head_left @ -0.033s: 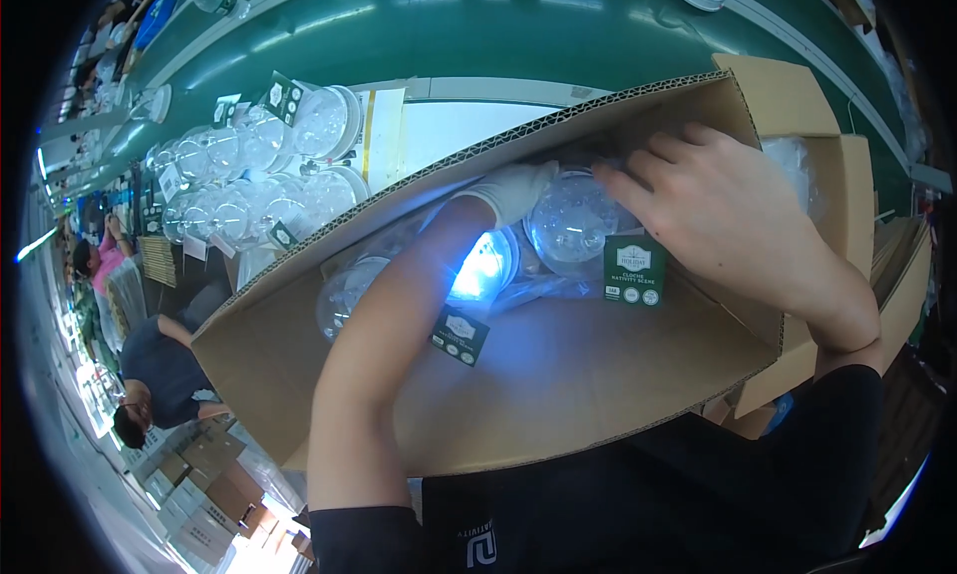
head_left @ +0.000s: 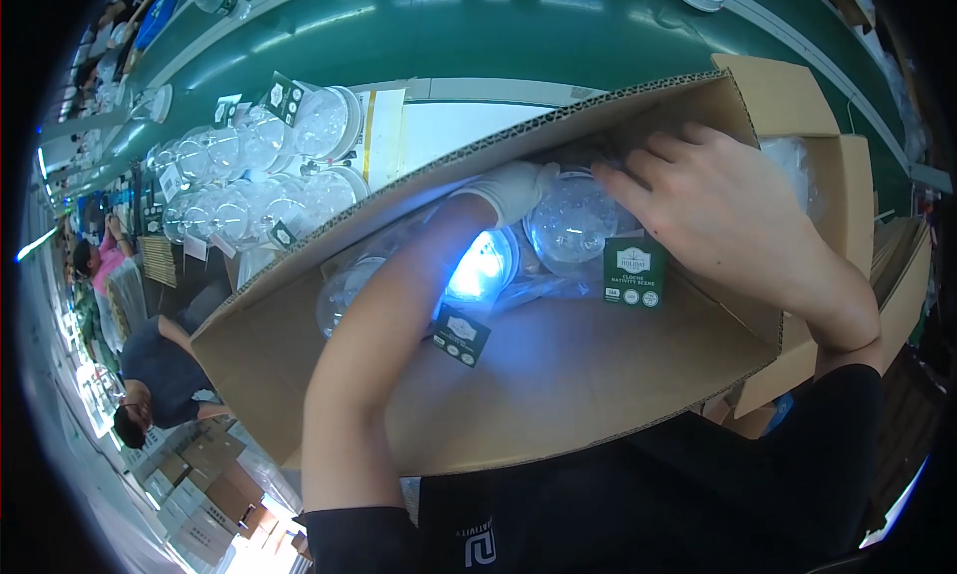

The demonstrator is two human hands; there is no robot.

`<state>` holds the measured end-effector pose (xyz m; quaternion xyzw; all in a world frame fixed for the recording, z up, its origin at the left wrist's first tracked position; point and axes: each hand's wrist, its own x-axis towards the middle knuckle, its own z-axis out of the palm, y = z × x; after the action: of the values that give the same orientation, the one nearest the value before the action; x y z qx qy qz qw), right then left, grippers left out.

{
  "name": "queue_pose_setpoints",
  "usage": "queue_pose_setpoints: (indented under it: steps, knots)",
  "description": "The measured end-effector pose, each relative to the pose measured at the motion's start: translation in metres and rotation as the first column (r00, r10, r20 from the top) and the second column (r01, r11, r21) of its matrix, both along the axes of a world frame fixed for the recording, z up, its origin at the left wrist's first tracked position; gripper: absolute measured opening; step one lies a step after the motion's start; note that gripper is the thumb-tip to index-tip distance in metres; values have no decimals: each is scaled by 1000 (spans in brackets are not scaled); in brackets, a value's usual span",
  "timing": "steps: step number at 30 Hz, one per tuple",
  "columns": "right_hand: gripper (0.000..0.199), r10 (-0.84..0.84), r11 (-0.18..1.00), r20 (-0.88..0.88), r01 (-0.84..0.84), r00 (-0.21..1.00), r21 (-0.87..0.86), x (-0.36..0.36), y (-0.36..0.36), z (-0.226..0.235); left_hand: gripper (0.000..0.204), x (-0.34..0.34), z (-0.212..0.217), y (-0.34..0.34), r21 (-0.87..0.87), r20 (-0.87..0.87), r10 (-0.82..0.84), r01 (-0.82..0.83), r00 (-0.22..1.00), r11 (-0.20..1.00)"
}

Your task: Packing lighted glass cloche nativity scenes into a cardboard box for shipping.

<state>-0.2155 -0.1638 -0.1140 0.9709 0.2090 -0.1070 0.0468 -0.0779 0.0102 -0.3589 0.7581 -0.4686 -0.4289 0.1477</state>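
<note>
A big open cardboard box lies tilted in front of me. Both my arms reach into it. My left hand, in a white glove, grips the upper left side of a clear dome. My bare right hand lies over the same dome's right side, fingers spread along its top. A green tag hangs under that dome. Beside it, under my left forearm, a second dome glows blue, with a dark tag below it. More clear wrapped pieces lie deeper in the box, partly hidden.
Several clear domes with tags stand on the white table at the left. A green conveyor belt runs behind. Another cardboard box sits at the right. People work at the far left beside stacked cartons.
</note>
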Motion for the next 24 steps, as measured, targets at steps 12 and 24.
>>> queue_pose_setpoints:
  steps: [12, 24]
  knots:
    - [31, -16, 1000, 30, 16, 999, -5, -6, -5, -7, 56, -73, 124, 71, 586, 419, -678, 392, 604, 710]
    - [30, -43, 999, 33, 44, 999, -28, -10, -2, -7, 47, -28, 131, 97, 219, 389, -416, 356, 822, 909]
